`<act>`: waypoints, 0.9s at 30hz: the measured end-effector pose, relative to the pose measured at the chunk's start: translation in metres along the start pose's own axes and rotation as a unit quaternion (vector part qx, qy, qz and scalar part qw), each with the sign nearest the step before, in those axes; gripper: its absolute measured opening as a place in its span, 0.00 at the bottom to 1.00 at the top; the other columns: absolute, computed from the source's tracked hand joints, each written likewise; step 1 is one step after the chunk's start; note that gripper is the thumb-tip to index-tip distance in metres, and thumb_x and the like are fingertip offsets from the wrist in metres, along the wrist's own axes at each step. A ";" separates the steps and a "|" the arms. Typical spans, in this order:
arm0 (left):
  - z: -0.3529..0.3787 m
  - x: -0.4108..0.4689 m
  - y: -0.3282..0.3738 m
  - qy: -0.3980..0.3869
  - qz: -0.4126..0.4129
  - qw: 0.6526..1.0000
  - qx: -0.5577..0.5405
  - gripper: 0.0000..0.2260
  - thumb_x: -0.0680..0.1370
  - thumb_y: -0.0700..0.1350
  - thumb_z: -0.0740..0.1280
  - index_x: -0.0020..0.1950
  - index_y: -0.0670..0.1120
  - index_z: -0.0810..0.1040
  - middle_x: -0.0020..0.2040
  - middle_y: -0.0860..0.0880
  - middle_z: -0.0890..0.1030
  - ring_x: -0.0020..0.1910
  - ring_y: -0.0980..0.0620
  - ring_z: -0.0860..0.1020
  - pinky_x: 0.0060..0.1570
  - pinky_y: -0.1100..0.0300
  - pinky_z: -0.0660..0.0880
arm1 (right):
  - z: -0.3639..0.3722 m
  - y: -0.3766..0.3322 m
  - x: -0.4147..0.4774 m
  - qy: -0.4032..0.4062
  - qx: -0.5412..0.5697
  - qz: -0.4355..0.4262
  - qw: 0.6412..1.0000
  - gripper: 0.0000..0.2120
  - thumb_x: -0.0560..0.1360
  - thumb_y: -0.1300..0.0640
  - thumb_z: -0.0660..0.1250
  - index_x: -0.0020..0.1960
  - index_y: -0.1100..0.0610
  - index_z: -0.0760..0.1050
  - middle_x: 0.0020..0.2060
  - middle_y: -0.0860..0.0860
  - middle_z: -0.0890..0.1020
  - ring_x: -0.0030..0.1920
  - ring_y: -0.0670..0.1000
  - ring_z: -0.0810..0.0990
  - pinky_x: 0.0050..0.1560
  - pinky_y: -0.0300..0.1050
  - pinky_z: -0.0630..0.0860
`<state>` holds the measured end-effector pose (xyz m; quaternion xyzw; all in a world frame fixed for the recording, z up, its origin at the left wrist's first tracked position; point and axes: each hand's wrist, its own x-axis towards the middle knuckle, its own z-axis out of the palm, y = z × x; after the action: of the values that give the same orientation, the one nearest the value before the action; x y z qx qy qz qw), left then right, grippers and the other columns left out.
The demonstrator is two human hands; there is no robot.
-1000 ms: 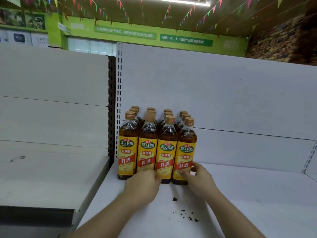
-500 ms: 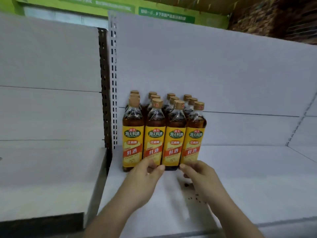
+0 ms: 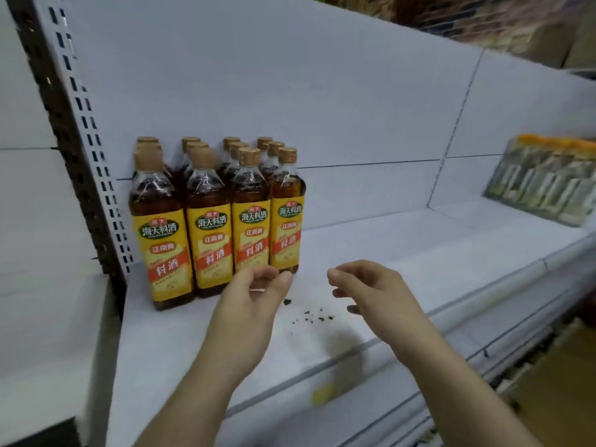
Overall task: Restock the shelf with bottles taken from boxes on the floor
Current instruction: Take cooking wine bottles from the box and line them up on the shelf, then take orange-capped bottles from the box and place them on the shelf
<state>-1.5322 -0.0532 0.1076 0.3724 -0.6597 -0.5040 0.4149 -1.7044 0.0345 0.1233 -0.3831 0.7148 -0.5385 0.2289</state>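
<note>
I see the left hand [image 3: 250, 304] and right hand [image 3: 374, 295], grips loose and empty, before yellow-labelled amber bottles [image 3: 213, 221] on a white metal shelf [image 3: 419, 253].

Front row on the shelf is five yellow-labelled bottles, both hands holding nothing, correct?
Not five: the head view shows four yellow-labelled bottles in the front row on the shelf. The left hand and right hand do hold nothing.

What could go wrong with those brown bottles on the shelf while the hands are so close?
1. The left hand hovers right by the front row of bottles; a bump might tip one into its tightly packed neighbours.
2. Dark crumbs lie on the shelf just where more bottles would probably go, so a bottle set on them may wobble or get dirty.
</note>
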 end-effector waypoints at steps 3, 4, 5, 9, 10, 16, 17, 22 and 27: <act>0.027 -0.006 0.004 -0.023 0.004 1.000 -0.008 0.09 0.79 0.58 0.68 0.55 0.56 0.79 0.52 0.59 0.82 0.53 0.59 0.80 0.53 0.54 0.79 | -0.031 0.009 -0.010 0.026 0.004 0.009 1.000 0.08 0.76 0.46 0.74 0.49 0.50 0.84 0.44 0.47 0.87 0.50 0.49 0.86 0.60 0.59 0.80; 0.038 -0.009 0.005 -0.032 0.006 0.999 -0.011 0.09 0.79 0.57 0.68 0.55 0.56 0.79 0.52 0.59 0.82 0.53 0.58 0.80 0.53 0.54 0.79 | -0.042 0.013 -0.014 0.035 0.007 0.011 0.999 0.08 0.76 0.46 0.74 0.49 0.50 0.84 0.44 0.47 0.87 0.50 0.48 0.86 0.60 0.59 0.80; 0.048 -0.012 0.007 -0.040 0.008 0.999 -0.014 0.09 0.79 0.57 0.68 0.56 0.56 0.79 0.53 0.58 0.82 0.53 0.57 0.80 0.53 0.54 0.79 | -0.055 0.018 -0.018 0.042 0.009 0.013 0.999 0.08 0.76 0.45 0.74 0.48 0.49 0.84 0.44 0.47 0.87 0.50 0.48 0.86 0.60 0.60 0.80; 0.097 -0.030 0.019 -0.052 0.016 0.998 -0.019 0.08 0.79 0.57 0.69 0.54 0.57 0.79 0.52 0.58 0.82 0.54 0.54 0.81 0.55 0.48 0.79 | -0.109 0.037 -0.040 0.066 0.019 0.017 0.997 0.09 0.75 0.44 0.74 0.50 0.49 0.84 0.45 0.46 0.87 0.50 0.47 0.86 0.59 0.58 0.81; 0.110 -0.036 0.022 -0.052 0.019 0.998 -0.019 0.08 0.79 0.58 0.69 0.54 0.57 0.79 0.52 0.58 0.82 0.54 0.53 0.81 0.56 0.47 0.80 | -0.124 0.041 -0.046 0.069 0.021 0.019 0.997 0.10 0.76 0.44 0.73 0.51 0.49 0.84 0.45 0.46 0.87 0.50 0.46 0.86 0.59 0.58 0.81; 0.197 -0.093 0.038 -0.056 0.031 0.997 -0.050 0.06 0.80 0.54 0.70 0.53 0.54 0.79 0.51 0.53 0.82 0.52 0.49 0.82 0.45 0.52 0.81 | -0.219 0.075 -0.092 0.081 0.017 0.028 0.996 0.10 0.77 0.45 0.72 0.52 0.51 0.84 0.47 0.48 0.87 0.49 0.47 0.86 0.55 0.50 0.82; 0.212 -0.105 0.040 -0.057 0.027 0.996 -0.058 0.05 0.80 0.52 0.70 0.52 0.53 0.79 0.51 0.52 0.83 0.52 0.49 0.82 0.44 0.53 0.81 | -0.236 0.080 -0.101 0.085 0.017 0.028 0.996 0.11 0.77 0.46 0.72 0.53 0.52 0.84 0.47 0.49 0.87 0.49 0.47 0.86 0.54 0.48 0.82; 0.285 -0.164 0.040 -0.088 0.022 0.993 -0.077 0.04 0.79 0.52 0.71 0.51 0.53 0.80 0.48 0.52 0.83 0.48 0.50 0.81 0.48 0.53 0.77 | -0.317 0.111 -0.151 0.093 -0.001 0.042 0.995 0.12 0.76 0.42 0.71 0.55 0.48 0.83 0.48 0.45 0.87 0.48 0.42 0.85 0.57 0.51 0.81; 0.338 -0.211 0.048 -0.119 0.017 0.991 -0.067 0.04 0.79 0.52 0.70 0.52 0.53 0.79 0.49 0.53 0.82 0.52 0.50 0.81 0.54 0.50 0.79 | -0.383 0.132 -0.189 0.118 -0.024 0.066 0.991 0.12 0.77 0.42 0.71 0.55 0.47 0.83 0.48 0.45 0.87 0.48 0.41 0.85 0.55 0.53 0.82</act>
<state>-1.7676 0.2691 0.0677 0.2700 -0.6756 -0.5802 0.3661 -1.9139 0.4293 0.1028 -0.2743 0.7731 -0.5463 0.1693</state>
